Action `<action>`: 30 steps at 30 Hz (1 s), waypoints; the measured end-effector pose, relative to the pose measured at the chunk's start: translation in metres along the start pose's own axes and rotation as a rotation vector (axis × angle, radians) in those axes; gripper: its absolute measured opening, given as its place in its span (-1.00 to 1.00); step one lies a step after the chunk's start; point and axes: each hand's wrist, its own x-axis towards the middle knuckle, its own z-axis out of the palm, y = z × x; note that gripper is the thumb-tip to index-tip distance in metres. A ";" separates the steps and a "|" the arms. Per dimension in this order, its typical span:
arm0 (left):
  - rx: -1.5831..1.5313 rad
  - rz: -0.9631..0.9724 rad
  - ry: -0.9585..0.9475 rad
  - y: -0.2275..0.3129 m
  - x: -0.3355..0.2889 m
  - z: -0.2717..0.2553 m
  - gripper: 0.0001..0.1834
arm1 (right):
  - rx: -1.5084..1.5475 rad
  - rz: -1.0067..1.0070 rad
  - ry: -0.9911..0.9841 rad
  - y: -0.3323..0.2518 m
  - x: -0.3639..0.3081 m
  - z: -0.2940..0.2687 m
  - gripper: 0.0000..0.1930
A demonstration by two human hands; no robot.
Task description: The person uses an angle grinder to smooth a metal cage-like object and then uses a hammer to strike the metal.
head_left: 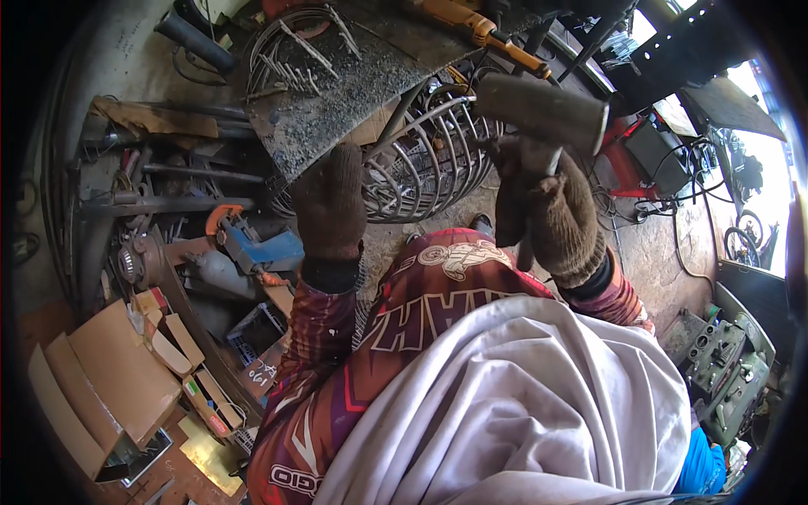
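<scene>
A brown knitted work glove covers my right hand (pixel 566 220), which is closed around the handle of a heavy hammer (pixel 539 114). The hammer is raised, its blunt metal head above the fist. My left hand (pixel 332 206), gloved the same way, is at the near edge of a metal-topped workbench (pixel 370 76). Its fingers look curled, but what they hold, if anything, is hidden. Dark metal chips cover much of the bench top, where a coil of wire (pixel 278 55) and thin rods lie. Below the bench edge, between my hands, is a round cage of bent metal bars (pixel 438 156).
An orange power tool (pixel 480 29) lies on the far bench edge. On the left are metal bars (pixel 202 172), a blue-and-orange tool (pixel 261 247) and cardboard boxes (pixel 118 379). At right stand a red-and-black machine (pixel 648 160) and a green machine with levers (pixel 724 362). Cables cross the floor.
</scene>
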 end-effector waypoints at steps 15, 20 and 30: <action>0.062 0.081 0.002 -0.003 0.009 0.006 -0.53 | 0.271 -0.268 -0.041 -0.002 -0.005 -0.019 -0.48; 0.277 -0.038 -0.039 0.014 0.015 0.003 -0.57 | -0.235 0.216 -0.135 -0.003 -0.004 -0.012 -0.43; 0.148 0.063 -0.029 0.005 0.017 0.002 -0.53 | 0.051 -0.598 0.261 0.040 -0.006 -0.028 -0.29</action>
